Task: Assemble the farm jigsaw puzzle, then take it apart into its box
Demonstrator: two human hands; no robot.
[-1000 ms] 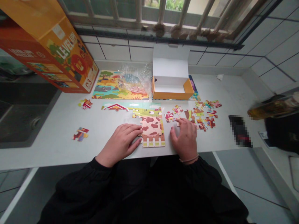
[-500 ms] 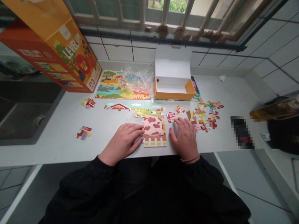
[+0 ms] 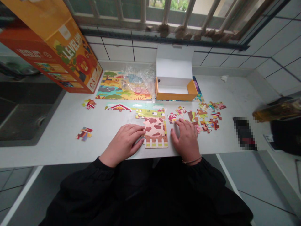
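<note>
Broadly, a pale desk (image 3: pixel 58 135) carries everything. A big orange puzzle carton (image 3: pixel 58 53) leans at its far left, out of the working space. A finished animal picture (image 3: pixel 113 88) lies flat behind, half under crumpled plastic wrap (image 3: pixel 138 78). Beside it a small open box (image 3: pixel 175 89) stands with its lid tipped back against the tiled wall, so its inside is easy to reach.

Near the front edge lies the joined farm section (image 3: pixel 155 130), with cow patches above a white fence. The left hand (image 3: pixel 124 142) rests flat and empty, fingers together, its tips against the section's left edge, apparently bracing it. The right hand (image 3: pixel 187 138) lies palm down just right of it, fingers loosely spread and gripping nothing visible, its tips among the loose pieces (image 3: pixel 208 116). These are scattered face up within easy reach. Two small clusters (image 3: pixel 88 103) (image 3: pixel 84 133) sit well apart on the left.
</note>
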